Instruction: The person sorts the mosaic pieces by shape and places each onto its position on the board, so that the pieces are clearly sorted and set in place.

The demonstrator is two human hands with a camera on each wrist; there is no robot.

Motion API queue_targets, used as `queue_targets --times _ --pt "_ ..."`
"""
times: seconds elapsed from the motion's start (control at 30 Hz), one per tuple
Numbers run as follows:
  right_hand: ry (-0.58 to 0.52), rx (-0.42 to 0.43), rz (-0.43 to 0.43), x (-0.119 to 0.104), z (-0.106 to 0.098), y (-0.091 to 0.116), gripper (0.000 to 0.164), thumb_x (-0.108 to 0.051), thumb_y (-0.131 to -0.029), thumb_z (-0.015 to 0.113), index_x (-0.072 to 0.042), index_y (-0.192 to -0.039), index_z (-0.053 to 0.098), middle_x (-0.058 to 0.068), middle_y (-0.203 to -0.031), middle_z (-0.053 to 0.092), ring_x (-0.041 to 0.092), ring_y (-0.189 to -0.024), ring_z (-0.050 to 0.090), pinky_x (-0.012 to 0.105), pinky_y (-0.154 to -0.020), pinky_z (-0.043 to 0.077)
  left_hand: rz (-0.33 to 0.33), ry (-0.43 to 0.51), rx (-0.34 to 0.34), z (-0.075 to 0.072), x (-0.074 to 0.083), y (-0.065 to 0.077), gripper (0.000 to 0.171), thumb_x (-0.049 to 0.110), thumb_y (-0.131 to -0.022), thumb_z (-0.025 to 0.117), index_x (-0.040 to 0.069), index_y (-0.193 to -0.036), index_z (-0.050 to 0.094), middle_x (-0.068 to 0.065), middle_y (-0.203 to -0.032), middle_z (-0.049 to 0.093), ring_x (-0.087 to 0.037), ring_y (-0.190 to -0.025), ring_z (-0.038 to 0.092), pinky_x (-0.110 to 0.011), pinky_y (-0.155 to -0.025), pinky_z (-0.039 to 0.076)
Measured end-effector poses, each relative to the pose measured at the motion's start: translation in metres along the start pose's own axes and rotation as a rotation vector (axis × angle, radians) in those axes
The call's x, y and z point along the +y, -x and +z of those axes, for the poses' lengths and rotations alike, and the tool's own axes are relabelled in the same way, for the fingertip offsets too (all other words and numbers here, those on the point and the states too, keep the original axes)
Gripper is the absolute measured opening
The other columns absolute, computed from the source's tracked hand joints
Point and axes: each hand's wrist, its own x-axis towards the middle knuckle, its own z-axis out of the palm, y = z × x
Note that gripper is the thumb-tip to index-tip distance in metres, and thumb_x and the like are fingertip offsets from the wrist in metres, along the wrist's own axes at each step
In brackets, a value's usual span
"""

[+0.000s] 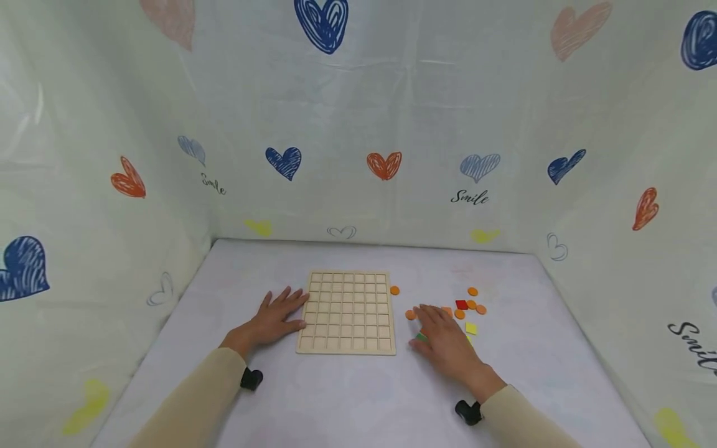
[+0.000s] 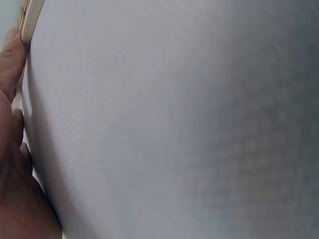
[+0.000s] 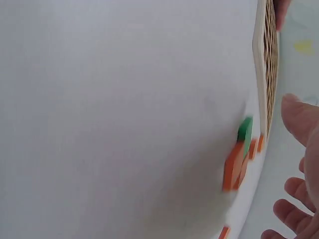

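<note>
A pale wooden board (image 1: 346, 313) with a grid of square cells lies on the table. My left hand (image 1: 272, 322) rests at its left side, fingers spread, with fingertips and thumb at the board's edge. To the right of the board, my right hand (image 1: 448, 345) is over a loose group of small pieces, its fingers apart and nothing visible between them. Beneath it, a green piece (image 3: 245, 130) and an orange piece (image 3: 233, 167) show in the right wrist view. The palm hides part of the group in the head view.
Several orange discs (image 1: 473, 291), a red piece (image 1: 461, 305) and a yellow square (image 1: 471, 328) lie beyond and right of the right hand. One orange disc (image 1: 394, 290) is beside the board's right edge. A white curtain (image 1: 414, 112) with printed hearts surrounds the table (image 1: 347, 410).
</note>
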Motion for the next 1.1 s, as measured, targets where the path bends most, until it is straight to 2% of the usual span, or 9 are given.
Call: queue_targets --times 0.13,0.27,0.5,0.7,0.87,1.1 --pt "-0.050 0.078 0.042 0.024 -0.008 -0.002 0.068 -0.031 -0.097 0.079 -0.004 -0.154 0.051 0.016 -0.150 0.057 0.038 -0.138 0.051 0.058 -0.117 0.046 -0.008 0.005 0.003 0.000 0.000 -0.002 0.074 0.044 -0.104 0.065 0.013 -0.165 0.036 -0.016 -0.173 0.028 -0.044 -0.163 0.011 -0.070 -0.128 -0.004" --pt "-0.104 0.136 0.058 0.036 -0.016 -0.016 0.063 -0.026 -0.096 0.080 -0.003 -0.149 0.056 0.020 -0.142 0.060 0.041 -0.129 0.054 0.057 -0.109 0.051 -0.015 0.008 0.006 -0.001 -0.002 -0.002 0.074 0.044 -0.103 0.065 0.013 -0.165 0.037 -0.017 -0.173 0.029 -0.045 -0.162 0.011 -0.071 -0.127 -0.003" --pt "-0.253 0.037 0.195 0.036 -0.024 -0.064 0.058 -0.027 -0.099 0.076 -0.008 -0.151 0.057 0.019 -0.150 0.055 0.041 -0.137 0.048 0.059 -0.112 0.049 -0.028 0.012 0.013 0.002 -0.007 0.000 0.075 0.044 -0.103 0.066 0.013 -0.165 0.038 -0.016 -0.173 0.029 -0.045 -0.162 0.012 -0.071 -0.128 -0.002" --pt "-0.382 -0.028 0.240 0.029 -0.012 -0.103 0.054 -0.023 -0.099 0.075 -0.014 -0.151 0.060 0.014 -0.147 0.058 0.037 -0.135 0.050 0.054 -0.113 0.050 -0.013 0.032 0.003 -0.002 -0.002 -0.002 0.074 0.045 -0.103 0.066 0.015 -0.165 0.037 -0.016 -0.174 0.027 -0.045 -0.163 0.010 -0.071 -0.127 -0.004" --pt "-0.508 -0.082 0.259 0.023 -0.001 -0.111 0.049 -0.017 -0.098 0.074 -0.016 -0.146 0.065 0.012 -0.142 0.060 0.033 -0.125 0.056 0.052 -0.108 0.052 -0.019 0.033 -0.015 0.000 0.001 -0.003 0.075 0.046 -0.102 0.066 0.016 -0.165 0.038 -0.016 -0.174 0.027 -0.045 -0.163 0.009 -0.072 -0.127 -0.005" --pt "-0.544 -0.082 0.296 0.020 0.007 -0.114 0.041 -0.015 -0.097 0.075 -0.015 -0.138 0.072 0.012 -0.132 0.062 0.027 -0.109 0.055 0.041 -0.094 0.052 -0.036 0.015 0.009 0.005 0.002 -0.002 0.074 0.047 -0.102 0.066 0.017 -0.164 0.039 -0.015 -0.174 0.028 -0.044 -0.163 0.011 -0.070 -0.128 -0.004"
